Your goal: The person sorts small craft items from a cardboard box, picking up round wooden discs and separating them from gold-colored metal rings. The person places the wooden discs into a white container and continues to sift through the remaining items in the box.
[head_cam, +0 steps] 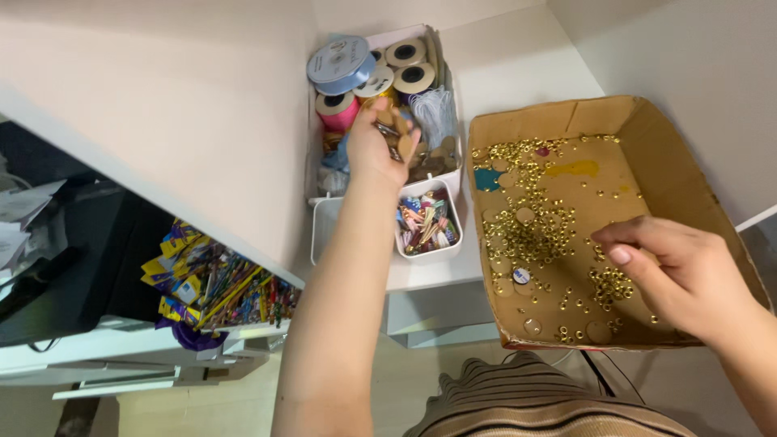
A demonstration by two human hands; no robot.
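Note:
My left hand [379, 147] reaches far forward over a white bin [451, 174] crowded with ribbon spools and craft bits. Its fingers are closed around small brown and metallic pieces [396, 133]. My right hand [676, 271] hovers low over a shallow cardboard tray [615, 113], fingers curled together above a cluster of small gold beads [611, 283]. Whether a bead is pinched in them I cannot tell. Many more gold beads [534, 218] lie scattered across the tray floor, along with blue and yellow paint stains.
A blue ribbon spool [340, 63] and a pink spool [338, 111] sit in the bin. A small white tub [429, 252] of colourful bits stands in front. White walls flank the shelf. A pile of bright wrappers [214, 283] lies lower left.

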